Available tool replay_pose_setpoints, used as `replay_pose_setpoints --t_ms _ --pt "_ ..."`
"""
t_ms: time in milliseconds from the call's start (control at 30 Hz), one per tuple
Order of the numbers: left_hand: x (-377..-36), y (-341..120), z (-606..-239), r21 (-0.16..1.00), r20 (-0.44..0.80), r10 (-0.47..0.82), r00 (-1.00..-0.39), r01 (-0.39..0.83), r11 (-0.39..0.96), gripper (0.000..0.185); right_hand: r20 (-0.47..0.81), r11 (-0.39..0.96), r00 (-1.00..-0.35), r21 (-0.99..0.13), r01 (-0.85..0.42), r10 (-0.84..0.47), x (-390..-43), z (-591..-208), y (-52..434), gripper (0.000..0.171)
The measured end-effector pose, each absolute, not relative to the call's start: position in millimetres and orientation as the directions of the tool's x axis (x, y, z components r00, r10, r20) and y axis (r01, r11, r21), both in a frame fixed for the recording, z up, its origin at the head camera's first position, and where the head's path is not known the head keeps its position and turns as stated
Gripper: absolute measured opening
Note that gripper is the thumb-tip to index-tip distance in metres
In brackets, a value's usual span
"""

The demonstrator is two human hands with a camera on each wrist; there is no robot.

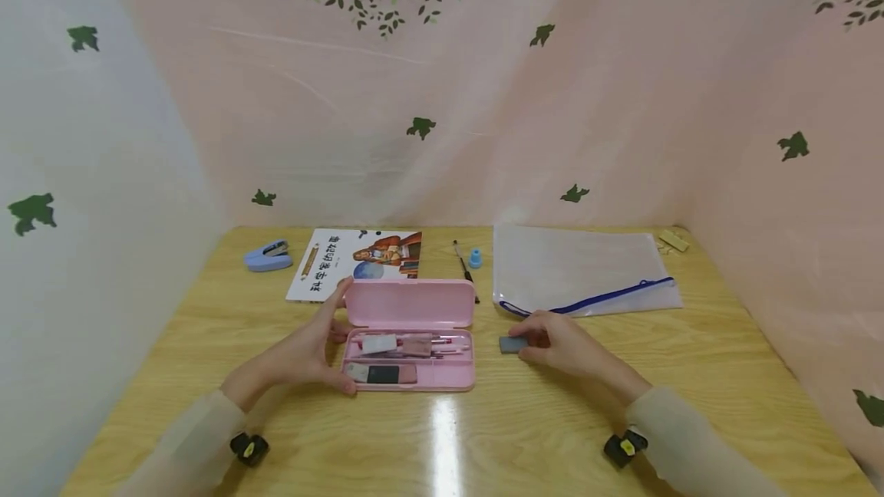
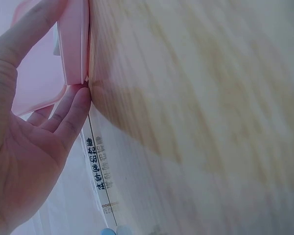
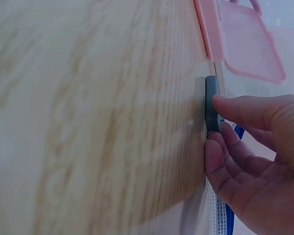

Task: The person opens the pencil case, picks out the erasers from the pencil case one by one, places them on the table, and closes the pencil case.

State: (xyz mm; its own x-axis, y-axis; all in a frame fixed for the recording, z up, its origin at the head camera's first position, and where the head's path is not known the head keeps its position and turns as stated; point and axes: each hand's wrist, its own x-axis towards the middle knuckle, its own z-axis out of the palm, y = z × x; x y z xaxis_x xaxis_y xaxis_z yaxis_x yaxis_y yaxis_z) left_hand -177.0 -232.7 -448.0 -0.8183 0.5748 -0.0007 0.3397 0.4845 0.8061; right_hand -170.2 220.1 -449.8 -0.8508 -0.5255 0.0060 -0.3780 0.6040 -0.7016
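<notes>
A pink pencil case [image 1: 452,376] stands with its lid [image 1: 410,304] raised at the back. Pens [image 1: 452,350], a white eraser [image 1: 379,343] and a pinkish block [image 1: 417,344] lie in its rear compartment. Along the front compartment are white, black [image 1: 383,374] and pink blocks. My left hand [image 1: 311,355] holds the case at its left end, thumb at the front corner and fingers behind, one reaching up to the lid. To the right of the case, my right hand [image 1: 566,343] pinches a dark grey eraser [image 3: 212,105] between thumb and fingers, close over the table.
Behind the case lies a picture booklet [image 1: 328,271], with a blue stapler [image 1: 268,255] to its left. A black pen [image 1: 464,263] and a small blue piece [image 1: 475,258] lie behind. The clear zip pouch [image 1: 573,267] and a yellow clip [image 1: 674,240] are at the back right.
</notes>
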Motion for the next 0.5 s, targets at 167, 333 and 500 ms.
replay_pose_setpoints --t_ms 167,333,500 --pt "-178 -231 -448 0.808 -0.001 0.580 -0.815 0.340 0.480 0.150 0.022 0.606 -0.855 -0.696 -0.385 -0.518 -166 -445 220 0.027" --pt "-179 -231 -448 0.808 -0.009 0.581 -0.814 0.336 0.483 0.150 0.084 0.627 -0.865 -0.655 -0.422 -0.494 -159 -431 209 0.026" --pt "-180 -231 -448 0.801 -0.021 0.576 -0.817 0.331 0.498 0.150 0.147 0.597 -0.837 -0.637 -0.488 -0.527 -154 -418 185 0.027"
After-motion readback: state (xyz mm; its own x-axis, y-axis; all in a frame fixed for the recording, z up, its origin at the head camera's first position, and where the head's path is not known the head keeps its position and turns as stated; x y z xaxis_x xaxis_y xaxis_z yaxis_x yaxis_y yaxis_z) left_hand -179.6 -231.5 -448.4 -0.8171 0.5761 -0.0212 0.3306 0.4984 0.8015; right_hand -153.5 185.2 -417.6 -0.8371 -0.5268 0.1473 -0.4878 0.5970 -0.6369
